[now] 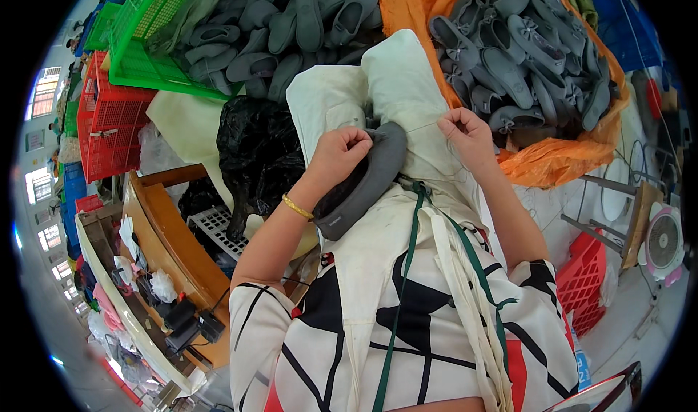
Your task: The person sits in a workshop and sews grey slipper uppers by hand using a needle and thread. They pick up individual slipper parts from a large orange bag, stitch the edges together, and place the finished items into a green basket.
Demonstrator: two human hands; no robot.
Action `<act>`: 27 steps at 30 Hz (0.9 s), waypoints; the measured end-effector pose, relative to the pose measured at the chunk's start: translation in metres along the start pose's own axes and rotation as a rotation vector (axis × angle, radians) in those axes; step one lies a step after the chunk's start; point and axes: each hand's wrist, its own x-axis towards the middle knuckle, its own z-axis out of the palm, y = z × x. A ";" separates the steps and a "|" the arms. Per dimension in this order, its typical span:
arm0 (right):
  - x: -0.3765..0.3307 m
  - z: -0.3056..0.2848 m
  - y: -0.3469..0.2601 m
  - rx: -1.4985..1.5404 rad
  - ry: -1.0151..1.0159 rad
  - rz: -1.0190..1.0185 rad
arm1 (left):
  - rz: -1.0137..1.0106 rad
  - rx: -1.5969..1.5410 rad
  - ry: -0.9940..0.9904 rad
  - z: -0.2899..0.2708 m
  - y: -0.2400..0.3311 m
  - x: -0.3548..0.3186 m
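Note:
My left hand [336,154] grips a grey slip-on shoe [363,183] by its rim, sole toward me, in front of my chest. A gold bangle sits on that wrist. My right hand [465,132] pinches a fold of cream cloth [407,96] that drapes up over my lap, fingers closed on the fabric. The shoe rests against this cloth. I wear a cream apron with a green strap [407,252] over a patterned shirt.
Two heaps of grey shoes lie ahead: one pile [291,26] by a green crate [145,26], another [523,56] on orange sheeting [560,161]. A black bag [254,150], red crates [109,121], a wooden bench [174,237] at left, a fan [663,241] at right.

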 end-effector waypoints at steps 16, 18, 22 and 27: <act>0.004 -0.003 -0.060 -0.565 0.106 -0.550 | 0.587 0.702 0.166 0.009 0.035 0.002; 0.010 -0.011 -0.079 -0.643 0.199 -0.667 | 0.574 0.732 0.166 0.010 0.030 0.001; 0.023 -0.037 -0.106 -0.702 0.295 -0.650 | 0.457 0.602 0.182 0.010 0.025 0.000; 0.026 -0.031 -0.090 -0.695 0.178 -0.376 | 0.208 0.253 0.116 0.004 0.001 0.006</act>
